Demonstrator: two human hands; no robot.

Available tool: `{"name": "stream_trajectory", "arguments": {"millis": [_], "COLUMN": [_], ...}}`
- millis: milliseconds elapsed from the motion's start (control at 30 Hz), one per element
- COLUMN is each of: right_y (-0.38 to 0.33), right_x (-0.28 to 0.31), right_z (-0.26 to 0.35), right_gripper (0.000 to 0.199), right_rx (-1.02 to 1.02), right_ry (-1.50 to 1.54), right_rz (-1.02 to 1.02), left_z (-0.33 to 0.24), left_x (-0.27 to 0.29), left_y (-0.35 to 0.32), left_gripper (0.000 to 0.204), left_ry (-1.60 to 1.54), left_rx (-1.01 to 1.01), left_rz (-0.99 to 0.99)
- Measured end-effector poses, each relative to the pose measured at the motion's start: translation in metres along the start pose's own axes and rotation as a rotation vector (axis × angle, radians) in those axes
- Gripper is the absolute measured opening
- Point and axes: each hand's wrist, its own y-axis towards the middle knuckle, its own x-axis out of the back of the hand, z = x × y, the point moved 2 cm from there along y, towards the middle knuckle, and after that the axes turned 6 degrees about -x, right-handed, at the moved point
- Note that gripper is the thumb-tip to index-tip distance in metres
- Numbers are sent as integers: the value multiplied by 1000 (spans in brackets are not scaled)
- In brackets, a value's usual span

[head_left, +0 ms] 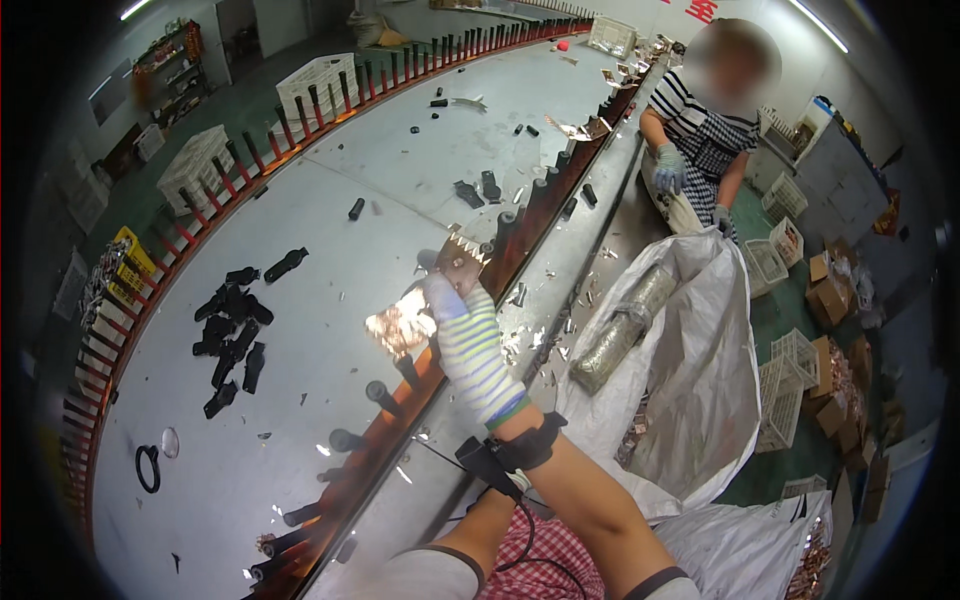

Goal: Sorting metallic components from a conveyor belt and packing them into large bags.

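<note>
My right hand (pixel 462 345), in a striped knit glove with a black band at the wrist, is closed on a flat metal plate with a toothed edge (pixel 462 262). A shiny copper-coloured metal piece (pixel 402 322) shows beside my fingers, over the row of dark upright pegs (pixel 382 395) along the near rail. Whether it is part of the same plate I cannot tell. My left hand (pixel 518 482) is mostly hidden behind my right forearm; only a bit of its glove shows, so its fingers cannot be seen.
Black plastic pieces (pixel 232 325) lie heaped on the grey table (pixel 330 230). Pegs (pixel 245 165) line its curved far edge. To my right are a white woven sack (pixel 700 370) and a wrapped bundle (pixel 625 330). A gloved co-worker (pixel 715 130) stands beyond; crates (pixel 785 390) stand on the floor.
</note>
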Motion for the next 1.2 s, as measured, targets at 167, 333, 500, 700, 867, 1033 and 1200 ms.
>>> {"name": "stream_trajectory", "arguments": {"millis": [167,333,500,700,867,1033,1200], "right_y": [-17,-28,-11,2,39,73,98], "right_x": [-20,-29,38,155,160,135,120], "right_z": [9,62,101,78,59,56,52], "right_gripper": [38,52,52,45,38,38,33], "right_rx": [-64,117,-83,46,49,130,251], "right_ry": [-54,-107,314,60,279,193,-253], "right_rz": [24,30,72,-220,-247,-219,-275], "left_z": [-1,-4,4,-3,7,1,7], "left_x": [12,22,23,11,6,14,5], "left_y": [3,11,24,31,28,29,28], "left_gripper": [30,37,44,51,52,49,49], "left_ry": [63,125,184,192,250,260,224], "left_rx": [-54,-126,-208,-271,-260,-315,-334], "left_rz": [62,127,164,183,208,102,43]}}
